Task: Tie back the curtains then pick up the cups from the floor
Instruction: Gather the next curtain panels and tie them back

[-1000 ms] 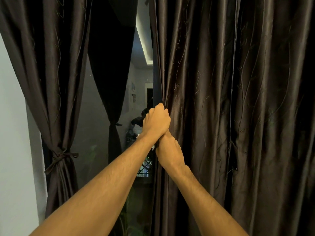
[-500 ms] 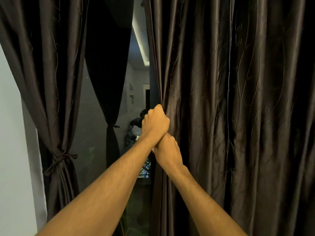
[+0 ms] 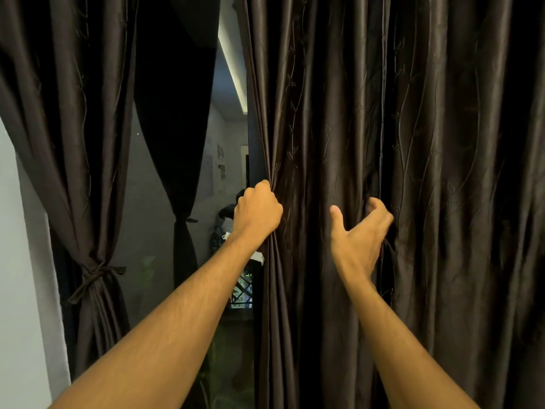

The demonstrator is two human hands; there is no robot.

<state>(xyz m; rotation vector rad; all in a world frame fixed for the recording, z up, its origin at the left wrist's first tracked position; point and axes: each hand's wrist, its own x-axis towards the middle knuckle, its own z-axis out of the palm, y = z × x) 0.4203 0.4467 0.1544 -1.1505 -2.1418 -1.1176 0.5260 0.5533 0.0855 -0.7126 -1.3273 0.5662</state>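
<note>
A dark brown right curtain (image 3: 427, 172) hangs loose and fills the right of the view. My left hand (image 3: 258, 212) grips its inner edge in a fist. My right hand (image 3: 361, 234) is spread against the folds further right, thumb out and fingers curved into the fabric, holding nothing firmly. The left curtain (image 3: 73, 143) is gathered and bound with a knotted tie-back (image 3: 95, 276). No cups are in view.
Between the curtains a dark window pane (image 3: 165, 231) reflects the tied curtain, a lit ceiling strip and a room. A white wall (image 3: 20, 276) runs down the left edge. The floor is out of view.
My right hand has let go of the curtain edge below my left hand and moved right, opening against the folds. My left hand keeps its grip.
</note>
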